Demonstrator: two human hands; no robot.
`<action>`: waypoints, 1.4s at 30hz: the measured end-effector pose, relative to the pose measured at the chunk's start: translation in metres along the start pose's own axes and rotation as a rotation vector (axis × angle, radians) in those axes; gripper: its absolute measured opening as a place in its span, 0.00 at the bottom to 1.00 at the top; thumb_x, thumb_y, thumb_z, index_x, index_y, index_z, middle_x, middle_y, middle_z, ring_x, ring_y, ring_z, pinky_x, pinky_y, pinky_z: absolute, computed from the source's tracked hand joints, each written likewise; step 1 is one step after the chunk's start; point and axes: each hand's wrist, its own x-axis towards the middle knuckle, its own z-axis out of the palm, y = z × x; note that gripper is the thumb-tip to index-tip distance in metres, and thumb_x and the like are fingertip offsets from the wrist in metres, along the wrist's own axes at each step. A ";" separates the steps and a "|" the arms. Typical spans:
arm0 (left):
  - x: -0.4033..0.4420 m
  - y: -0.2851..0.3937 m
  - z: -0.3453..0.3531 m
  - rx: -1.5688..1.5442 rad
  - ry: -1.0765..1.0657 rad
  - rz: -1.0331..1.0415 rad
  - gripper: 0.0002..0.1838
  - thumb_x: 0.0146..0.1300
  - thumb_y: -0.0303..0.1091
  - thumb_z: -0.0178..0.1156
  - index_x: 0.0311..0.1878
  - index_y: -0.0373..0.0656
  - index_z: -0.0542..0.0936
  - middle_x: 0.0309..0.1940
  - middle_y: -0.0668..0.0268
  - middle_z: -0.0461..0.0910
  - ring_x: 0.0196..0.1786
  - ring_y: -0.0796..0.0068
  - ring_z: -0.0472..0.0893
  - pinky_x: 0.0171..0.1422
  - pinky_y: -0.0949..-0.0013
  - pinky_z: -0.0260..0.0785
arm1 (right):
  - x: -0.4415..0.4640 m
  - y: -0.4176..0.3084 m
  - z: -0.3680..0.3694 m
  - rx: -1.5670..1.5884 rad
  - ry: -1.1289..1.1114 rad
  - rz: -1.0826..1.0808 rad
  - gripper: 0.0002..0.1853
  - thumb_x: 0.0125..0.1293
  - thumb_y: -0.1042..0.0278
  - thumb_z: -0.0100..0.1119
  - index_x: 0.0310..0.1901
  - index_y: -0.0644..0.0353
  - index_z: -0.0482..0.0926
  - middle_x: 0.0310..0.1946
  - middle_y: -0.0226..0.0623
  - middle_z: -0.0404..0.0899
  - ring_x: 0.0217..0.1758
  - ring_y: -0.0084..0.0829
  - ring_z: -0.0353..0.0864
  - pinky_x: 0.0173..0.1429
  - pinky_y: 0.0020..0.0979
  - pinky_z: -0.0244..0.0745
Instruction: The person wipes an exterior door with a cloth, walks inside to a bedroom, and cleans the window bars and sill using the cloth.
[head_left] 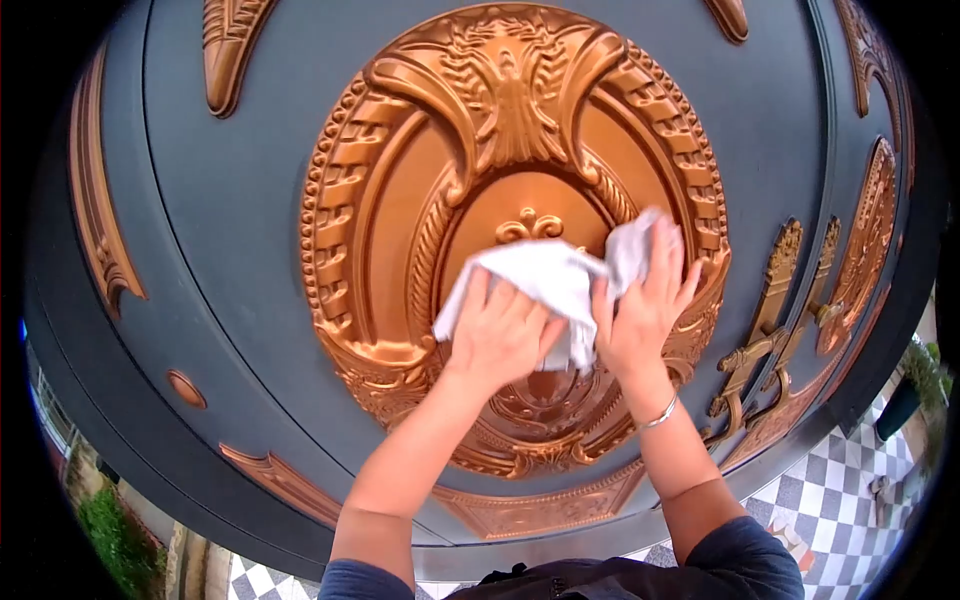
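A large copper-coloured oval relief (400, 190) with raised leaf and rope patterns is set on a dark grey door (230, 230). My left hand (495, 335) presses a white cloth (545, 275) against the middle of the relief, its fingers bent over the fabric. Close beside it on the right, my right hand (645, 315) has a bunched, motion-blurred part of white cloth at its fingers. Whether both hands hold one cloth or two, I cannot tell. A silver bracelet (660, 413) circles my right wrist.
Ornate bronze handles (765, 320) stick out from the door at the right. Copper trim (100, 200) runs along the left side. Below lies a grey-and-white checkered floor (825, 485). Green plants (115, 535) stand at the lower left, and a potted plant (910, 390) at the right.
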 end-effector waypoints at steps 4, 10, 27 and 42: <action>0.052 -0.038 -0.011 0.140 0.186 -0.090 0.26 0.55 0.44 0.57 0.52 0.35 0.73 0.53 0.46 0.68 0.61 0.42 0.63 0.65 0.35 0.45 | 0.076 -0.008 0.026 -0.014 0.147 0.005 0.28 0.61 0.51 0.53 0.38 0.79 0.75 0.65 0.60 0.54 0.71 0.53 0.48 0.70 0.57 0.30; 0.101 -0.079 -0.038 0.292 0.316 -0.068 0.28 0.55 0.42 0.56 0.57 0.35 0.70 0.56 0.48 0.69 0.64 0.44 0.62 0.67 0.41 0.46 | 0.165 -0.041 0.050 0.032 0.457 -0.143 0.26 0.58 0.51 0.55 0.35 0.76 0.77 0.59 0.58 0.63 0.65 0.57 0.58 0.67 0.55 0.48; 0.097 -0.104 -0.055 0.386 0.514 -0.183 0.21 0.52 0.32 0.59 0.51 0.43 0.74 0.49 0.59 0.74 0.53 0.52 0.71 0.58 0.50 0.61 | 0.211 -0.085 0.052 0.284 0.349 -0.616 0.20 0.59 0.51 0.55 0.35 0.65 0.79 0.40 0.40 0.77 0.52 0.41 0.72 0.60 0.45 0.62; -0.079 -0.061 -0.060 0.170 0.385 -0.693 0.29 0.61 0.40 0.52 0.64 0.38 0.61 0.61 0.51 0.64 0.63 0.46 0.63 0.66 0.49 0.52 | 0.062 -0.196 0.076 0.540 -0.004 -0.708 0.18 0.56 0.56 0.57 0.43 0.61 0.78 0.47 0.33 0.74 0.61 0.33 0.67 0.68 0.54 0.45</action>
